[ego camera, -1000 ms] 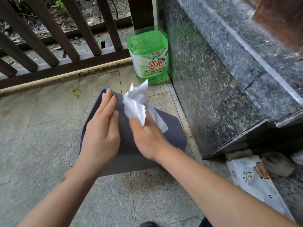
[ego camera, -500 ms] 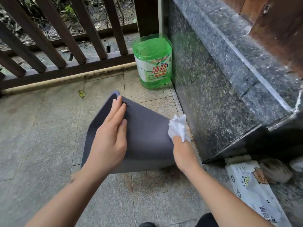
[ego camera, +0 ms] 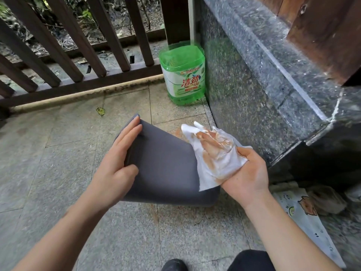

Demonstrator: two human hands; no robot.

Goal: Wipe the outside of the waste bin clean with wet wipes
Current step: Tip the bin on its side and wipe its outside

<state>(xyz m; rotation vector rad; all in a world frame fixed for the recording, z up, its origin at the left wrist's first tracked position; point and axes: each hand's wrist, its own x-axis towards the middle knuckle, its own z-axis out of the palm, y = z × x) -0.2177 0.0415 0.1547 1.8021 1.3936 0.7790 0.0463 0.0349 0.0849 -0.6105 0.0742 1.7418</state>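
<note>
A dark grey waste bin (ego camera: pixel 166 165) lies tilted on the stone floor in the middle of the head view. My left hand (ego camera: pixel 117 163) grips its left side, fingers along the upper edge, thumb on the wall. My right hand (ego camera: pixel 246 173), palm up, is just right of the bin and holds a white wet wipe (ego camera: pixel 214 153). The wipe is spread open and smeared with orange-brown dirt. Its lower corner hangs against the bin's right edge.
A green detergent bottle (ego camera: pixel 183 75) stands in the corner by the brown railing (ego camera: pixel 78 55). A granite ledge (ego camera: pixel 263 85) runs close along the right. A pack of wet wipes (ego camera: pixel 300 218) lies at lower right. My shoe (ego camera: pixel 173 265) shows at the bottom.
My right hand came off the bin's right side and turned palm up, opening the wipe to show its dirty face. The left hand kept its hold on the bin.
</note>
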